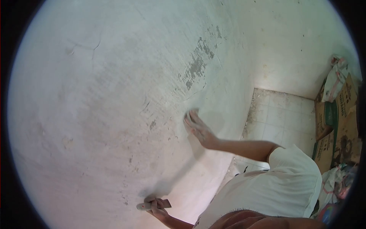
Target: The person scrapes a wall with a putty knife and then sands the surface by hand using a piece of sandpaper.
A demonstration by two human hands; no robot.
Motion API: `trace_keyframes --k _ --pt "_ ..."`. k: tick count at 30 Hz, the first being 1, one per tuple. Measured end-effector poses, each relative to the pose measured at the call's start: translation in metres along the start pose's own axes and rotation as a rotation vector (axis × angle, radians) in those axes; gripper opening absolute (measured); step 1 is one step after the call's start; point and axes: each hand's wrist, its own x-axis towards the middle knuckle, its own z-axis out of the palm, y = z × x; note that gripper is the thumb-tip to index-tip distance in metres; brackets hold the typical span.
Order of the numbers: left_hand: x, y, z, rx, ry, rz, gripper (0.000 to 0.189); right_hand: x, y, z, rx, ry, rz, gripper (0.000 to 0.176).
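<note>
My right hand (199,131) lies against the pale plastered wall (114,95) with its fingers stretched out, and its fingertips look dusty. Below a grey patch (196,66) of flaked paint, the hand casts a shadow on the surface. Lower in the view, my left hand (155,208) is closed around what looks like a putty knife (166,203). The flat dark blade points right, away from the wall, and the pale rounded handle end sticks out to the left. Fine cracks and small chipped spots mark the wall around both hands.
Dusty floor tiles (274,114) meet the wall at the right, with crumbs of debris along the joint. Cardboard boxes (326,152) and a white plastic sack (335,82) stand at the far right. More bags (331,187) lie below them. My white shirt fills the lower right.
</note>
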Motion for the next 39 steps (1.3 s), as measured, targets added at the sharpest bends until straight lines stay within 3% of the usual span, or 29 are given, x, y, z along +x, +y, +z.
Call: trace_keyframes --k 2,3,4,5,6,7,8,9,12,17,20,25,26,27,32,36,39 --pt "-0.004 -0.002 0.004 -0.07 0.098 -0.053 0.012 -0.044 -0.003 0.017 0.099 -0.103 0.185 0.051" --pt "-0.004 -0.013 -0.013 -0.141 0.01 -0.16 0.016 -0.067 -0.001 0.026 0.148 -0.155 0.282 0.051" --pt "-0.01 -0.018 0.0 -0.146 0.175 -0.243 0.021 -0.083 -0.008 0.028 0.199 -0.211 0.384 0.051" --pt "-0.009 -0.043 -0.021 -0.138 -0.069 -0.292 0.027 -0.092 -0.009 0.023 0.537 -0.324 0.745 0.051" --pt "-0.019 -0.044 -0.005 -0.144 -0.117 -0.329 0.024 -0.088 -0.013 0.012 0.868 -0.434 1.119 0.051" --pt "-0.028 -0.038 0.016 -0.036 -0.16 -0.404 0.015 -0.088 -0.019 0.006 1.0 -0.375 1.219 0.05" --pt "-0.034 -0.048 0.027 0.062 -0.239 -0.422 0.008 -0.09 -0.016 -0.006 1.111 -0.428 1.117 0.053" --pt "-0.044 -0.036 0.048 0.088 -0.277 -0.492 0.014 -0.084 -0.027 -0.016 1.226 -0.357 1.09 0.054" --pt "-0.057 -0.041 0.084 0.074 -0.472 -0.333 0.026 -0.07 -0.068 -0.048 1.36 -0.233 1.1 0.053" --pt "-0.082 -0.035 0.134 -0.098 -0.61 -0.368 0.045 -0.088 -0.091 -0.076 1.277 -0.189 1.124 0.053" --pt "-0.097 -0.03 0.157 -0.029 -0.661 -0.437 0.051 -0.094 -0.097 -0.088 1.262 -0.233 1.088 0.055" --pt "-0.111 -0.049 0.194 0.012 -0.692 -0.493 0.037 -0.093 -0.087 -0.118 1.223 -0.29 0.895 0.057" --pt "-0.114 -0.053 0.205 -0.006 -0.695 -0.511 0.039 -0.093 -0.083 -0.125 1.187 -0.303 0.817 0.058" --pt "-0.116 -0.059 0.22 -0.028 -0.705 -0.521 0.041 -0.101 -0.07 -0.133 1.094 -0.201 0.888 0.06" --pt "-0.146 -0.106 0.306 0.132 -0.838 -0.546 0.039 -0.114 -0.017 -0.201 1.087 -0.089 0.915 0.058" --pt "-0.161 -0.159 0.373 0.294 -0.927 -0.475 0.036 -0.122 0.04 -0.275 0.738 -0.123 0.883 0.045" --pt "-0.156 -0.182 0.409 0.31 -0.896 -0.423 0.033 -0.146 0.099 -0.319 0.603 0.117 0.996 0.041"
